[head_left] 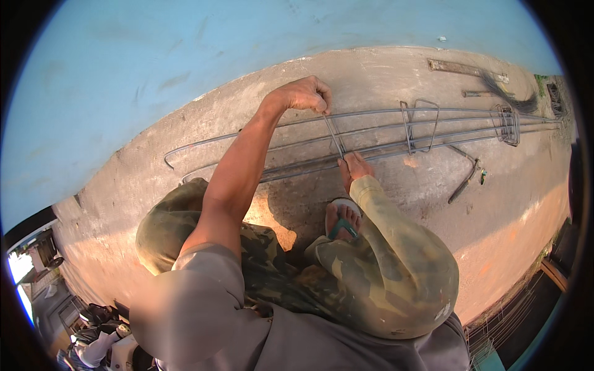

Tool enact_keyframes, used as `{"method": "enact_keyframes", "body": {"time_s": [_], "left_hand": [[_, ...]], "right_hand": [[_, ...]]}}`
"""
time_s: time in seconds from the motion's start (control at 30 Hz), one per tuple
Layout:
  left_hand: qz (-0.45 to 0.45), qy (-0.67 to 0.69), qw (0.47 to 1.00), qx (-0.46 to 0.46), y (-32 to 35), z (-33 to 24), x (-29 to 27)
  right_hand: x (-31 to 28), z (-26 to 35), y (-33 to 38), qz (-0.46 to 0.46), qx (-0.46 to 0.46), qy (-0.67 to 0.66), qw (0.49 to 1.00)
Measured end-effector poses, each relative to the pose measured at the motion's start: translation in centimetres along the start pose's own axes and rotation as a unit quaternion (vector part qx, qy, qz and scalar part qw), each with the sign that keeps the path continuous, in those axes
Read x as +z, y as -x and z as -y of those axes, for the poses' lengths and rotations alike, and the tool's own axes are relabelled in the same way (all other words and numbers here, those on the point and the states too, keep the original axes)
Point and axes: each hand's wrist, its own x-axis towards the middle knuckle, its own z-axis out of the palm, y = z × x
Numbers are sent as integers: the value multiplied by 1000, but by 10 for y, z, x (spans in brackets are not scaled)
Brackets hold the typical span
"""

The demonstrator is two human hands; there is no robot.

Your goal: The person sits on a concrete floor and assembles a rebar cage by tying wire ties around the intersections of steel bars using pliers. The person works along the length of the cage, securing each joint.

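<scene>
Several long steel bars lie side by side on the concrete ground in front of me as I squat. My left hand is closed over the farthest bar, gripping the top of a thin wire stirrup that slants across the bars. My right hand reaches out past my camouflage-clad knee and pinches the stirrup's lower end at the nearest bar. My sandalled foot is planted just below that hand.
Another stirrup stands on the bars to the right, and a bunch of stirrups sits farther right. A bent metal tool lies on the ground. A blue wall rises behind. A board lies at the far right.
</scene>
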Motion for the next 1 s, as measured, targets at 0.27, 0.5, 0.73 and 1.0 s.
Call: {"method": "enact_keyframes", "body": {"time_s": [0.27, 0.5, 0.73, 1.0], "left_hand": [[-96, 214, 972, 7, 9, 26, 25], [-33, 157, 983, -90, 12, -3, 32], [-42, 185, 980, -62, 10, 2, 38], [-86, 231, 966, -83, 8, 1, 42]], "right_hand": [[-7, 35, 3, 65, 185, -67, 978], [27, -19, 6, 84, 203, -65, 973], [15, -3, 5, 71, 205, -17, 976], [-8, 14, 8, 107, 174, -48, 978]]}}
